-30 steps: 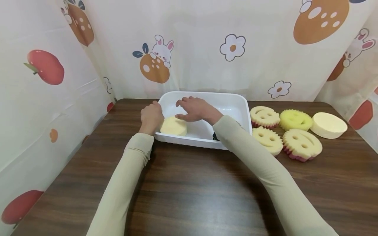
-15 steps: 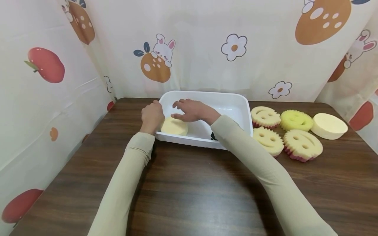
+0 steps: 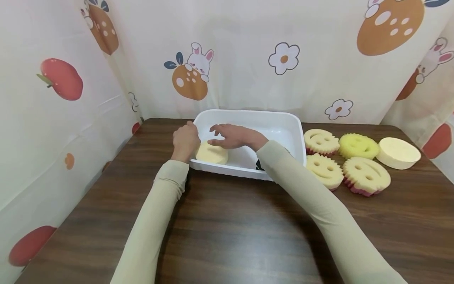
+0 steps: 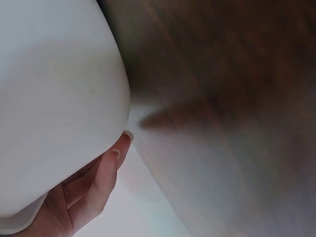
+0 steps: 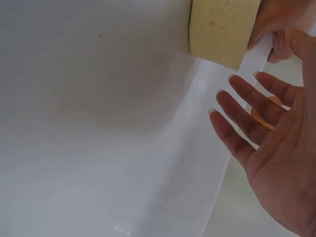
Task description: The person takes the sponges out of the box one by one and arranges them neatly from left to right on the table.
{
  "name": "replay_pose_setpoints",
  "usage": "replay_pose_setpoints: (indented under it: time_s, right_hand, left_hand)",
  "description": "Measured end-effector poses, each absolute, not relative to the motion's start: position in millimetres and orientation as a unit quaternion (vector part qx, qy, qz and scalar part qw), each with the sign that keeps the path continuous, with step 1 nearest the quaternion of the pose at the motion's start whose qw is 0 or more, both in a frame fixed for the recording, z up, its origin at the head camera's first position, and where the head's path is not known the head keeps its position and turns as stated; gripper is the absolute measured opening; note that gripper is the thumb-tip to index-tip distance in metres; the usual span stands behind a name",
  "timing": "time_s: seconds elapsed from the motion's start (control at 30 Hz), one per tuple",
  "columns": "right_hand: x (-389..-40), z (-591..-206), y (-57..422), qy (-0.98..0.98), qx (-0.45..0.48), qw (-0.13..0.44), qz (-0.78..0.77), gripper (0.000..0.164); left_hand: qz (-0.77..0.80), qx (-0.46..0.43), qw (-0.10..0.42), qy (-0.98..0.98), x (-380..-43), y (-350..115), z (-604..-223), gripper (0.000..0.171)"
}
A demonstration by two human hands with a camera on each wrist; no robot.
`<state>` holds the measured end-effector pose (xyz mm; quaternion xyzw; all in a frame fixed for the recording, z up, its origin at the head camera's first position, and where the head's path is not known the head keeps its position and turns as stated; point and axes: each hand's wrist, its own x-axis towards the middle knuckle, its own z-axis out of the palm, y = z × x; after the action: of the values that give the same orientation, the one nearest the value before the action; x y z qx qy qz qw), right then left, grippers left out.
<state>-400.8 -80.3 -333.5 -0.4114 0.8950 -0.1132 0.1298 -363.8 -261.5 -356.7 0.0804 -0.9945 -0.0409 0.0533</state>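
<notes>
A white plastic tub (image 3: 230,169) stands at the back of the table. My left hand (image 3: 186,142) grips its left rim; in the left wrist view the left fingers (image 4: 101,185) curl against the tub's outer wall (image 4: 59,98). Inside the tub's left end sits a round cream sponge (image 3: 211,154), beside the left hand. My right hand (image 3: 235,136) hovers over the tub just past the sponge, fingers spread and holding nothing. In the right wrist view a gap separates the right fingertips (image 5: 219,94) from the sponge (image 5: 222,32).
To the right of the tub lie several sponges: smiley ones with toothed edges (image 3: 367,175), a yellow one (image 3: 358,146) and a plain oval cream one (image 3: 399,153). A dark object (image 3: 259,165) shows beside the right sleeve. Printed curtains (image 3: 248,79) stand behind and to the left.
The right hand has come slightly lower and nearer the sponge. The left hand keeps its hold on the rim. The whole view has shifted a little.
</notes>
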Motion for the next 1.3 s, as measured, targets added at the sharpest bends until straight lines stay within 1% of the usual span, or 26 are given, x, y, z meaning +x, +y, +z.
replay_pose_setpoints:
  time_s: [0.13, 0.4, 0.6, 0.83, 1.1, 1.3]
  right_hand:
    - [-399.4, -332.2, -78.0, 0.889, -0.416, 0.14, -0.131, 0.066]
    - [-399.2, -335.1, -77.0, 0.882, -0.424, 0.16, -0.128, 0.067]
    - [-398.9, -334.0, -76.1, 0.88, -0.426, 0.17, -0.126, 0.067]
    - [-399.7, -334.4, -76.6, 0.871, -0.435, 0.199, -0.116, 0.07]
    - [-399.4, -335.1, -78.3, 0.863, -0.444, 0.208, -0.121, 0.067]
    - [-400.9, -337.5, -78.2, 0.86, -0.457, 0.196, -0.114, 0.062]
  left_hand:
    - [-0.035, 0.081, 0.062, -0.994, -365.5, -258.8, -354.3, 0.032]
    - [-0.025, 0.084, 0.04, -0.995, -363.6, -258.4, -355.3, 0.034]
    - [-0.025, 0.084, 0.048, -0.995, -365.8, -259.0, -355.9, 0.033]
    - [-0.025, 0.086, 0.037, -0.995, -366.8, -259.9, -355.7, 0.034]
    - [-0.029, 0.091, 0.04, -0.995, -366.8, -262.0, -356.0, 0.032]
    - [-0.036, 0.093, 0.036, -0.994, -367.5, -262.0, -356.2, 0.033]
